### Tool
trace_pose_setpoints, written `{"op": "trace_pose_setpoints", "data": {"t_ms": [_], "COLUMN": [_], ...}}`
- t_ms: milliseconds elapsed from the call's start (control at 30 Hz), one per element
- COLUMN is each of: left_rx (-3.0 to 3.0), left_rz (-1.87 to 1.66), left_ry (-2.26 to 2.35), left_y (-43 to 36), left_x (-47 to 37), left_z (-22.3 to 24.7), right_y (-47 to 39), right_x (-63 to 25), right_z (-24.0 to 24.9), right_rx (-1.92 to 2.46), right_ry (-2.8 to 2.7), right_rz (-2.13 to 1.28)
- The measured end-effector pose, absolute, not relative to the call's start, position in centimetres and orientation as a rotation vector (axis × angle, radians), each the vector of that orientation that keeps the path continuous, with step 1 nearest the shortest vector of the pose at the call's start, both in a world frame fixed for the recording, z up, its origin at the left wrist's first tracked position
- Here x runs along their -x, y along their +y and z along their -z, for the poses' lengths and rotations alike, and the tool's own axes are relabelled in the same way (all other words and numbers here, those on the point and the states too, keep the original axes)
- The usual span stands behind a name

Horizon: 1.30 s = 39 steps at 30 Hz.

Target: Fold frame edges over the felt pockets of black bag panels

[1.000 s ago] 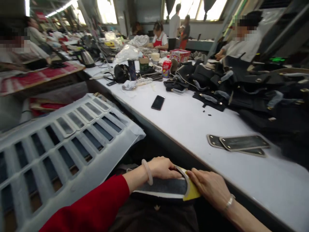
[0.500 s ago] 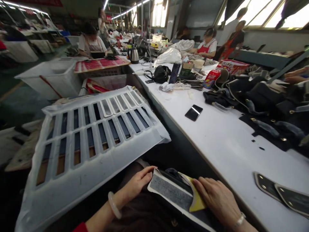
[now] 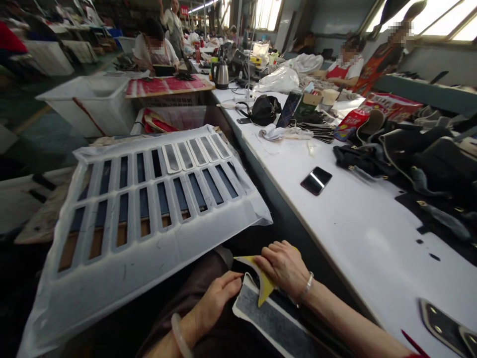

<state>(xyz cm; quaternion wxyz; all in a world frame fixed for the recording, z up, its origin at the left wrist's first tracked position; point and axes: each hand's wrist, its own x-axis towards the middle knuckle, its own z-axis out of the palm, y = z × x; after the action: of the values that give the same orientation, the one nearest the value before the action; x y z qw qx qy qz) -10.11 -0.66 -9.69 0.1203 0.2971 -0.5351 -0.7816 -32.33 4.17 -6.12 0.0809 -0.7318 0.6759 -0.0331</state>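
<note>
Low in the head view, a dark grey strip with a white border (image 3: 275, 318) lies on black material over my lap. My left hand (image 3: 219, 301) pinches the edge of the black piece beside the strip's far left corner. In my right hand (image 3: 285, 268) is a bent yellow sheet (image 3: 266, 289), its curved edge over the far end of the strip. Left of my hands, a whitish backing sheet (image 3: 122, 276) has rows of long cut-out slots. Several grey strips with white borders (image 3: 185, 155) remain at its far right.
To the right runs a long white table (image 3: 335, 233) bearing a phone (image 3: 316, 180), dark pieces with metal studs (image 3: 443, 318) and a pile of black parts (image 3: 421, 154). A white bin (image 3: 100, 107) stands beyond the backing sheet. Several people sit or stand farther back.
My right hand has moved left with the yellow sheet, from partway along the strip to its far left end. My left hand stays by the corner. The camera view has shifted slightly.
</note>
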Motion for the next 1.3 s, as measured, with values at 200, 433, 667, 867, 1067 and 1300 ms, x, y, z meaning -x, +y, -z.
{"op": "trace_pose_setpoints", "data": {"t_ms": [200, 433, 667, 867, 1067, 1300], "left_rx": [-0.869, -1.087, -1.196, -1.248, -1.348, -1.242], "left_rz": [2.247, 2.201, 2.081, 1.997, 1.681, 1.416], "left_ry": [-1.527, -1.258, -1.207, -1.363, -1.675, -2.123], "left_y": [-0.7, 0.8, 1.8, 1.8, 1.6, 1.4], "left_x": [10.6, 10.7, 10.9, 10.9, 11.0, 10.9], "left_z": [9.7, 11.0, 10.2, 9.5, 8.8, 8.5], "right_y": [0.4, -1.6, -2.1, -2.4, -1.9, -0.6], "right_x": [32.4, 32.7, 32.5, 32.4, 32.8, 33.3], "right_z": [6.1, 6.1, 6.3, 6.6, 6.7, 7.0], "right_rx": [2.480, 2.693, 2.756, 2.807, 2.831, 2.784], "right_ry": [1.708, 1.371, 1.286, 1.233, 1.219, 1.257], "right_rz": [0.229, 0.318, 0.380, 0.389, 0.382, 0.310]}}
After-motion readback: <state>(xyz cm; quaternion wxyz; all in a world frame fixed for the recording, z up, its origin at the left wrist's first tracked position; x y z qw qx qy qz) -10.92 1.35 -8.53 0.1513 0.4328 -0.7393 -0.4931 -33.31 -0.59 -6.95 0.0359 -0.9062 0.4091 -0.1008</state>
